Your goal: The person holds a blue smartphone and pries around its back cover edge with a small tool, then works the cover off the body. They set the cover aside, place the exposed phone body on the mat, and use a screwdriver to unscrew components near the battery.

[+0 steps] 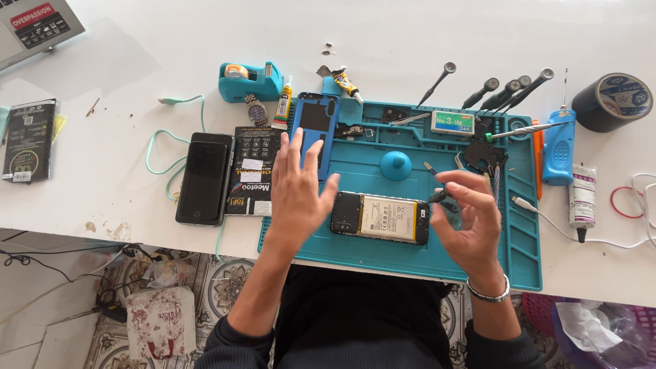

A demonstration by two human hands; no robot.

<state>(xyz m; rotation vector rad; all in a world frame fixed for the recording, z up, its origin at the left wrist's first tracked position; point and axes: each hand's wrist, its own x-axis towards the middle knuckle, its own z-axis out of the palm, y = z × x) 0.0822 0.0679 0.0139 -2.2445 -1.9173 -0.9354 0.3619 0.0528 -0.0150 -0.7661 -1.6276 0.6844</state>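
Teal repair mat [519,266] w/ side trays: far-right tray holds black phone parts [484,154], a small box [452,123] just left of them. Opened phone [380,218] lies mid-mat, battery up, between both hands. Left hand [298,188] spread wide, empty, hovering at phone's left end. Right hand [470,212] pinches a small dark tool [436,184], prob. a screwdriver, over phone's right end. Blue back cover [316,130] on mat's far-left. White desk [102,184]; black phone [203,178] left of mat. Patterned tile floor [225,280] below near edge.
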